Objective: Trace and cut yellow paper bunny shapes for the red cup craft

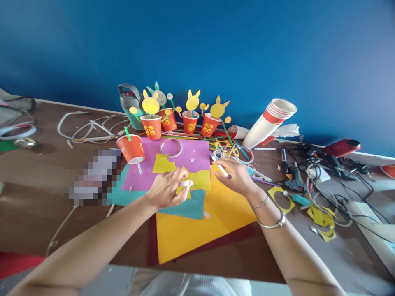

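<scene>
My left hand point(168, 189) is closed in a pinch on a small white cap or stub point(187, 183), resting over a cut yellow paper piece point(200, 179). My right hand point(236, 174) grips a white marker with a purple tip point(222, 169), the tip pointing down at the yellow piece. Under both hands lie stacked sheets: purple point(145, 168), teal point(191, 207) and a large yellow-orange sheet point(197, 230).
Several red paper cups with yellow bunny cutouts point(188, 117) stand at the back, one cup point(132, 149) nearer left. A tape roll point(171, 147), a stack of cups point(271, 121), a glue gun point(295, 179), cables and yellow scraps point(321, 218) lie to the right. White cords point(89, 125) lie left.
</scene>
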`<state>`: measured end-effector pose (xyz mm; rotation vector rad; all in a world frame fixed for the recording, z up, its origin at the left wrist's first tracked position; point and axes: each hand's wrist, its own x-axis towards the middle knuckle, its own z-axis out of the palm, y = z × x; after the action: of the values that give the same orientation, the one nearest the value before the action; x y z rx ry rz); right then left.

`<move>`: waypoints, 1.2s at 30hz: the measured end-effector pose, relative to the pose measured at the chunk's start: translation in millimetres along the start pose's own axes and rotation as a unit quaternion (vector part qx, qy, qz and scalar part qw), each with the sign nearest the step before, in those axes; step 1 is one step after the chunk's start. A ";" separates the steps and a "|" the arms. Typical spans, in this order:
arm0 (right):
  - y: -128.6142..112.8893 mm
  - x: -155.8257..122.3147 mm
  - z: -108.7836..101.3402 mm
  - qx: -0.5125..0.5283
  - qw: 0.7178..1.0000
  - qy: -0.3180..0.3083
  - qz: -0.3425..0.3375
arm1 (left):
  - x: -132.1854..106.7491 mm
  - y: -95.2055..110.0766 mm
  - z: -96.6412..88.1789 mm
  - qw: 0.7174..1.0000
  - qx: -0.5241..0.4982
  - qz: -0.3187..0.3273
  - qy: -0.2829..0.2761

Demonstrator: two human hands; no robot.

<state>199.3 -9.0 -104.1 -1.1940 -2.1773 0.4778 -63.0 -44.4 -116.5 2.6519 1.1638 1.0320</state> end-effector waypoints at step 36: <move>-60.2 -24.3 61.7 0.418 0.902 0.008 0.107 | -12.1 9.3 20.0 0.987 -0.092 0.003 -0.134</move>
<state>130.8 -62.9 -124.5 -0.9139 -1.5205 1.3233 -51.0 -55.3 -135.7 2.5495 0.9571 0.7147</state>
